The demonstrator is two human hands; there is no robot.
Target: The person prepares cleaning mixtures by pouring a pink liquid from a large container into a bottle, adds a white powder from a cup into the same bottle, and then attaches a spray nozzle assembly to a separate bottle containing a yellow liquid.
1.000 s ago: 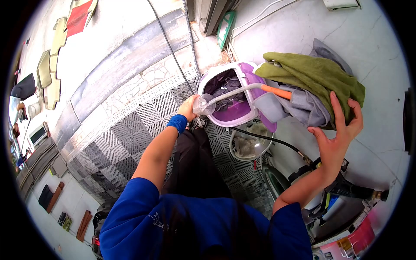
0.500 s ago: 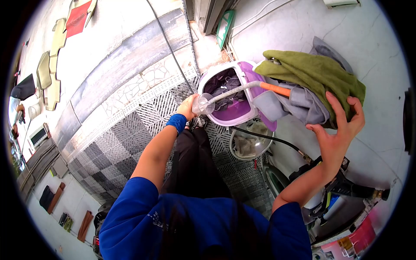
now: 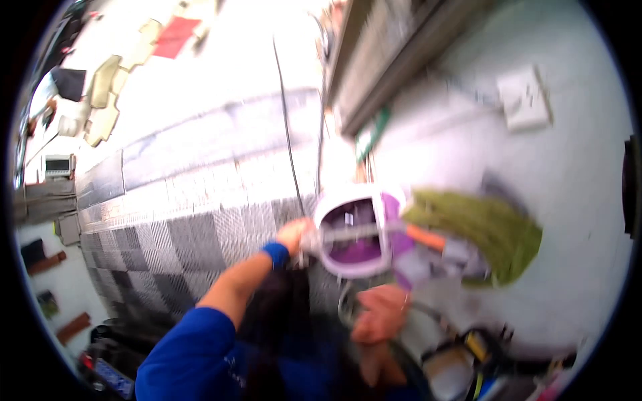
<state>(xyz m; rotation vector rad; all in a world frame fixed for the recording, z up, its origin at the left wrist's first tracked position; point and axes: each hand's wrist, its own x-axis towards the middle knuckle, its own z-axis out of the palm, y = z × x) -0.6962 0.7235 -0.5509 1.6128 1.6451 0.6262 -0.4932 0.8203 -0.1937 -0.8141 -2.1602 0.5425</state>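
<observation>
Since the earlier frame, the right hand has left the side of the green towel and drawn back toward the body. The view has also swung, so the bucket sits lower in it. The left hand has stayed by the bucket's rim, its grip wrapped around the clear cup. Blur hides what the cup holds. At the cup, one end of the grey rod meets it; the rod crosses above the bucket's opening to an orange sleeve on the far side.

The purple-and-white bucket has dark cloth in it, with purple inner wall showing below. Just beside it stands the tub, largely behind the right hand, its contents hidden. That hand is smeared; I cannot tell whether its grip is wide or narrow. Grey cloth lies against the green towel.
</observation>
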